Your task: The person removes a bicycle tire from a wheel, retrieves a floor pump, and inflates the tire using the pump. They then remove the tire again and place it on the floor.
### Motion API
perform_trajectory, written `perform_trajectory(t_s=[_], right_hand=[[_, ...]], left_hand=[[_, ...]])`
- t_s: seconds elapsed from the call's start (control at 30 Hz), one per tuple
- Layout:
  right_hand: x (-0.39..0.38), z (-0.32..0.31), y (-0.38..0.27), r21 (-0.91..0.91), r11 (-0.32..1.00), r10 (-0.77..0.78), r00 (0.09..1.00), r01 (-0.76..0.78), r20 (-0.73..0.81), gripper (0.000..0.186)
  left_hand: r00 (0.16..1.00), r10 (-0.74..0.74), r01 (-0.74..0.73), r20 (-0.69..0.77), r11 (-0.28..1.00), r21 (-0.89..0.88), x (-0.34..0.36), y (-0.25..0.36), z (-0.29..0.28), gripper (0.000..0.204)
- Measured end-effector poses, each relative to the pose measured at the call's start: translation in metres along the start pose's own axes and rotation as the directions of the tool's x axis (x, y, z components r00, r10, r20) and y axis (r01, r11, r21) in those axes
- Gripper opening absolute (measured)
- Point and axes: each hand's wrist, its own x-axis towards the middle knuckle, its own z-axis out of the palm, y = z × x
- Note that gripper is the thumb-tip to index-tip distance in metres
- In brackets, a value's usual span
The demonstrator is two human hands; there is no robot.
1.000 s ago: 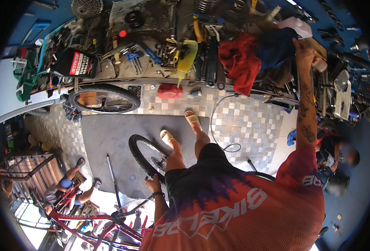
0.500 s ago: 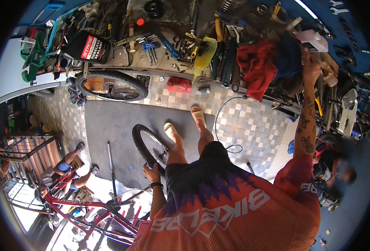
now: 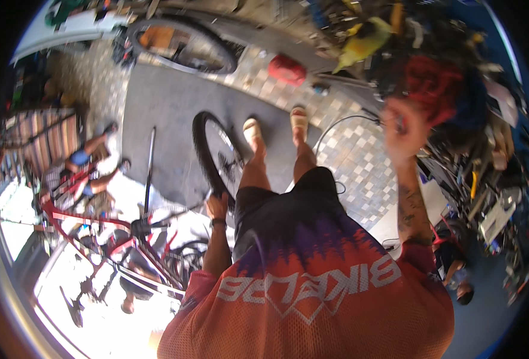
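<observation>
My left hand (image 3: 216, 206) is closed on the rear part of an upright bicycle wheel (image 3: 209, 158) with a black knobbly tyre, beside my left leg. My right hand (image 3: 405, 125), blurred by motion, is raised with curled fingers in front of the red rag (image 3: 429, 84) and the dark blue cloth (image 3: 470, 110) at the bench. Whatever is in its fingers is too smeared to name. A red bicycle frame (image 3: 64, 212) is at the left, with a chainring near my left arm.
A bench (image 3: 270, 27) crowded with tools curves along the top and right, a loose wheel (image 3: 198, 57) below it. A dark mat (image 3: 162, 102) lies under my sandalled feet, beside a cable (image 3: 336, 131) on tiles. People sit at left and lower right; another is at lower left.
My right hand has left the cloths at the bench's back and moved down and toward me. The view has shifted, with the bench higher in it. My left hand stays at the wheel.
</observation>
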Motion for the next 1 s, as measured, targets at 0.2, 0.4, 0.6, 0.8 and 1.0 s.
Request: perform_trajectory(t_s=[0.2,0.4,0.6,0.8,1.0], right_hand=[[-0.184,0.272,-0.052,0.352,0.825,-0.054,0.558,-0.442,0.828,0.019],[-0.317,0.448,-0.092,0.394,0.883,-0.166,0.616,-0.254,0.77,0.033],[-0.348,0.505,-0.109,0.487,0.724,-0.246,0.476,-0.489,0.844,0.029],[-0.347,0.515,-0.123,0.621,0.702,-0.317,0.629,-0.347,0.71,0.042],[-0.338,0.549,-0.117,0.737,0.674,-0.534,0.657,-0.05,0.533,0.023]], left_hand=[[0.992,0.124,-0.122,0.018,0.989,-0.083,0.034,-0.003,-0.072,0.05],[0.993,0.107,-0.113,-0.045,0.98,-0.161,0.081,0.01,-0.098,0.052],[0.984,-0.007,-0.122,-0.176,0.691,-0.713,0.088,-0.026,-0.077,0.072],[0.966,-0.152,-0.063,-0.207,0.642,-0.764,0.061,-0.035,-0.029,0.089],[0.957,-0.124,-0.084,-0.262,0.747,-0.66,0.089,-0.022,-0.045,0.089]])
